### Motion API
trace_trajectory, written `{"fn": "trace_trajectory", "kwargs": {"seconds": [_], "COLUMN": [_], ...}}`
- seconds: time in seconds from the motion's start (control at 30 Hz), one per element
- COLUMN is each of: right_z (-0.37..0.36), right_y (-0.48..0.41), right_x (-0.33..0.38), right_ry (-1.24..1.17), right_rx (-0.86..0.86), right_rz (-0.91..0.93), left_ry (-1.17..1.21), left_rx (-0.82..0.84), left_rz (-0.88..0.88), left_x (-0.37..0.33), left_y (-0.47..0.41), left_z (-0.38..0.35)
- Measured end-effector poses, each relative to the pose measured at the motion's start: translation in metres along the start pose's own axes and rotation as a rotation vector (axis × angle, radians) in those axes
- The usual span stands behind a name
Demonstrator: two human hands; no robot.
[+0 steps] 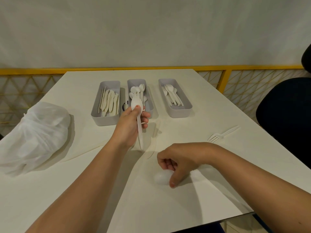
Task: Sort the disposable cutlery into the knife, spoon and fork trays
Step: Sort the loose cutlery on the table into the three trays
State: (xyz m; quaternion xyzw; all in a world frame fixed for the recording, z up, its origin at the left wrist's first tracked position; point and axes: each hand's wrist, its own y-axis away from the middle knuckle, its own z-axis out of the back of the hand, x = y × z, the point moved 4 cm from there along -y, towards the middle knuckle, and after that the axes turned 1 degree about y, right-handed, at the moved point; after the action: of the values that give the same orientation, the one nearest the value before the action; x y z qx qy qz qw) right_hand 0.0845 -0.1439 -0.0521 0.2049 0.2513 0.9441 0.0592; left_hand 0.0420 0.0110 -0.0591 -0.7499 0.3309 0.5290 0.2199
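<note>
White plastic, smooth and matte, makes up the spoon (139, 132) gripped in the left hand (129, 126). Its long axis runs nearly 12 to 6 o'clock, with the oval bowl up at 12 under the thumb tip and the slim handle hanging down towards 6. It is held above the worktop (84, 182), its bowl in front of the near end of the spoon tray (137, 81), the middle of three grey trays. The knife tray (105, 122) lies at that tray's 9 o'clock and the fork tray (180, 113) at its 3 o'clock. At 5 o'clock from the left hand, the right hand (178, 163) curls its fingers over a second spoon (161, 179) lying on the worktop, bowl towards 9, handle hidden. The hands are well apart. A lone fork (222, 134) lies at 3 o'clock, tines towards 8.
</note>
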Motion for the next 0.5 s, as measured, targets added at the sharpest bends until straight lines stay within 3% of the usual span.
{"fn": "trace_trajectory", "kwargs": {"seconds": [0.07,0.13,0.27,0.4,0.5], "right_z": [0.005,0.014,0.049,0.074,0.077], "right_y": [-0.004,-0.007,-0.014,-0.026,-0.042], "right_x": [0.000,0.002,0.001,0.000,0.004], "right_ry": [-0.048,-0.252,-0.605,-0.649,-0.617], "right_rx": [-0.085,-0.202,-0.627,-1.005,-1.071], "right_rz": [0.039,0.096,0.177,0.096,0.046], "left_ry": [-0.011,-0.015,0.025,0.053,0.139], "left_rx": [0.005,-0.006,-0.039,-0.028,0.034], "left_rz": [-0.001,0.001,0.017,0.058,0.082], "left_x": [-0.001,-0.001,-0.001,0.001,0.000], "left_y": [0.000,0.001,0.001,0.005,0.007], "left_z": [0.000,0.000,-0.001,-0.008,-0.015]}}
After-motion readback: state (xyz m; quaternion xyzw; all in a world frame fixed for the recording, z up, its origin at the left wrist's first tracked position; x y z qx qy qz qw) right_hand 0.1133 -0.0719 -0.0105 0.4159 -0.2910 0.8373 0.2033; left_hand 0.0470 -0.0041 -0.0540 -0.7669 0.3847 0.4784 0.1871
